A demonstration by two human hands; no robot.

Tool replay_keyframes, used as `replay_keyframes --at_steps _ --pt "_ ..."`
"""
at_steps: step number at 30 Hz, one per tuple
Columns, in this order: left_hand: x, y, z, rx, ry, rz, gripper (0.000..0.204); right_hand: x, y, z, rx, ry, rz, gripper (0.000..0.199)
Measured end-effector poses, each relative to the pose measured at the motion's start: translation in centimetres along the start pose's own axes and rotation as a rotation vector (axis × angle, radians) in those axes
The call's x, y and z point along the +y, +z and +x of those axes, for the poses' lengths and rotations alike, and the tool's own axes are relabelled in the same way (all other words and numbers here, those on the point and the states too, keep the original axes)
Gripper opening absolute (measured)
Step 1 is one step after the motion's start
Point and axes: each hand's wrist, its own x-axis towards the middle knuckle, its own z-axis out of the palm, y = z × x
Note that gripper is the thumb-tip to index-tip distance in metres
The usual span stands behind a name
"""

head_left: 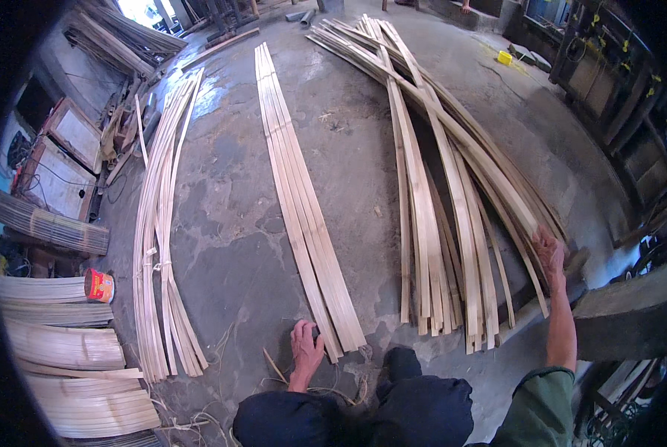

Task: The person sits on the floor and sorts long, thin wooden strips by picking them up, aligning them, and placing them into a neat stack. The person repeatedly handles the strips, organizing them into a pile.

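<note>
A grey concrete floor (236, 246) is carrying three spreads of long bamboo strips in a cluttered workshop. The left hand (306, 346) is pressing its curled fingers at the near end of the middle bundle (300, 201); what it grips is unclear. Right of that bundle, the right hand (550, 252) is lying open on the crossed pile (437, 186). Left of it, a tied bundle (158, 246) is curving, with one red can (99, 285) beyond.
</note>
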Motion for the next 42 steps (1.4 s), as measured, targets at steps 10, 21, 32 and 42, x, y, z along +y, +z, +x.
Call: replay_keyframes --at_steps 10,21,32,42 --pt "4.6 -7.3 6.3 -0.049 -0.362 -0.391 0.028 5.7 3.6 -0.6 0.109 -0.177 -0.237 0.042" --pt "19.1 -29.0 8.0 0.504 0.312 -0.360 0.022 1.0 5.4 -4.3 0.108 -0.128 -0.272 0.030" --pt "14.5 -26.4 3.6 0.358 0.128 -0.505 0.019 -6.1 7.5 -3.6 0.105 -0.267 0.100 0.035" --pt "1.5 -2.0 -3.2 -0.098 -0.211 -0.296 0.019 -30.4 23.6 -21.5 -0.528 -0.457 0.408 0.037"
